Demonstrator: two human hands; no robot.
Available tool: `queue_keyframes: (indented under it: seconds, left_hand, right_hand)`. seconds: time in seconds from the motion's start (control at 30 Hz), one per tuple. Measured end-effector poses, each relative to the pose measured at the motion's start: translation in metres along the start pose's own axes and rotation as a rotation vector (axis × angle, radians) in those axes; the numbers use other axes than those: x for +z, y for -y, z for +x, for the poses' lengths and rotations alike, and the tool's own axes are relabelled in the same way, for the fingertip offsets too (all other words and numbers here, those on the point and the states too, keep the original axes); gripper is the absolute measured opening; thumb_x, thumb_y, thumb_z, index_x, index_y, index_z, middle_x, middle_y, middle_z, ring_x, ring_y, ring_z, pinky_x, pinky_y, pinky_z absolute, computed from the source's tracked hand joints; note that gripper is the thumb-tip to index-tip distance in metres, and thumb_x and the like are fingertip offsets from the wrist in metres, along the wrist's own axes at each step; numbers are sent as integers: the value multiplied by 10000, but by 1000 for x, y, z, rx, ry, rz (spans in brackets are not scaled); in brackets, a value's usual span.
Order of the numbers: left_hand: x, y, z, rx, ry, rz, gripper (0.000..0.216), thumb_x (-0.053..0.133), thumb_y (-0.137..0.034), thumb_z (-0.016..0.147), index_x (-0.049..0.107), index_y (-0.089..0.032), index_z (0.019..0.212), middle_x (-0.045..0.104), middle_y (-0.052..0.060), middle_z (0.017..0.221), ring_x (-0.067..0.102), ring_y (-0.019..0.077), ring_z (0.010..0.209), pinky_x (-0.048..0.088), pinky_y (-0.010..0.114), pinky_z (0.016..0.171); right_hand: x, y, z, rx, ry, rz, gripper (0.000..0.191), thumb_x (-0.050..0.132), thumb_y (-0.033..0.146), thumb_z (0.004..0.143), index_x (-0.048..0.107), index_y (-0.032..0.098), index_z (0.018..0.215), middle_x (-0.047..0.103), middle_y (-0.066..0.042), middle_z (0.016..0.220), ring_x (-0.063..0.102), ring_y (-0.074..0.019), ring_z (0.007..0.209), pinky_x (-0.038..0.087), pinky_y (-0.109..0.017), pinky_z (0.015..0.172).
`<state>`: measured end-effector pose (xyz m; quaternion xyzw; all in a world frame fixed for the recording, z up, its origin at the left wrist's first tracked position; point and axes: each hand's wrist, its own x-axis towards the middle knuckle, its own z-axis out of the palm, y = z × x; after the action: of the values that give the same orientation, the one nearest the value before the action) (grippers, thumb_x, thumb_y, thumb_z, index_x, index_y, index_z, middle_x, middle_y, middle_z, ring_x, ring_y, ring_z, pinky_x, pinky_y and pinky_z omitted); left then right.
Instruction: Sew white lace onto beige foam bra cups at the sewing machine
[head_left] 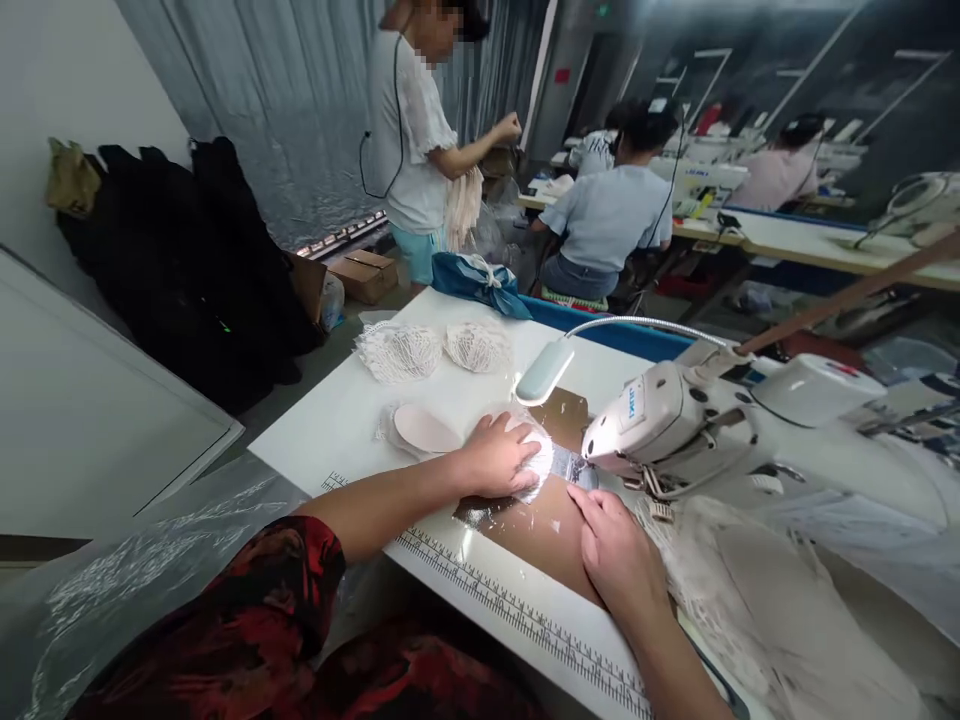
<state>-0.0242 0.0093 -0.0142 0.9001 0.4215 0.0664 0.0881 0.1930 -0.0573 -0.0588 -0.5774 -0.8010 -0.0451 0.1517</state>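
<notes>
My left hand point(499, 458) lies over a round white lace cup point(541, 462), its fingers curved over the top and holding it against the brown work surface point(517, 525). The cup sits just left of the metal plate point(570, 465) under the sewing machine head point(637, 415). Close to that plate, my right hand point(619, 545) rests on the surface with the index finger stretched out and the other fingers partly bent. I see nothing in it. A smooth pale cup point(426, 428) with clear wrap lies left of my left hand.
Two bundles of white lace cups, one left point(401, 350) and one right point(478, 346), stand at the table's back. A lamp point(545, 372) hangs over the work. Pale lace fabric point(780, 590) lies at right. A blue cloth bundle point(480, 284) is behind; co-workers sit and stand beyond.
</notes>
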Motion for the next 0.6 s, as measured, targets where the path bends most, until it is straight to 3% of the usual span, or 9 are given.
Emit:
queue_keyframes:
  seconds: [0.1,0.17,0.2,0.3,0.37,0.47,0.6]
  left_hand:
    - [-17,20,-39,-66,-21,-93,658,572,-565,825,441,-205,1360,417,134,1442,411,341,1281,377,469,1014]
    - [-20,40,-71,-183,-90,-83,825,637,-603,757,363,-186,1414,347,152,1493,323,372,1352,308,525,1073]
    - [-19,50,-87,-239,-124,-79,822,662,-587,740,389,-165,1390,385,164,1465,346,374,1339,310,530,1073]
    - [-11,79,-131,-365,-269,-74,374,545,-409,871,572,-140,1129,578,145,1255,511,321,1186,382,486,1016]
    - [-9,88,-152,-419,-337,-69,270,388,-317,951,586,-149,1027,640,111,1083,585,261,1032,446,426,917]
    - [-15,77,-165,-403,-381,-140,332,301,-347,992,577,-166,954,640,45,851,598,172,771,469,303,715]
    - [-26,22,-145,-110,-341,-493,374,361,-439,972,559,-163,817,575,-10,692,527,98,591,389,208,552]
  right_hand:
    - [2,-2,-1,12,15,21,461,371,86,837,662,191,1178,662,-76,968,644,-190,772,476,-291,596]
    - [3,-3,-1,35,37,50,472,352,95,842,657,199,1188,661,-76,981,649,-194,792,490,-298,616]
    - [3,-3,-1,50,49,69,474,345,102,844,657,200,1187,662,-79,988,650,-200,804,497,-307,629]
    - [-5,-3,-1,96,77,190,435,353,172,870,658,202,1180,655,-91,1077,648,-229,897,520,-347,693]
    - [-15,2,-2,100,100,352,386,401,271,899,647,215,1191,630,-95,1172,629,-242,996,528,-365,772]
    - [-35,20,-7,93,214,670,424,533,414,875,594,259,1265,605,-95,1240,617,-242,1045,528,-369,845]
    - [-50,65,-14,75,322,1235,814,711,491,740,365,304,1454,509,-105,1403,527,-271,1233,446,-429,1019]
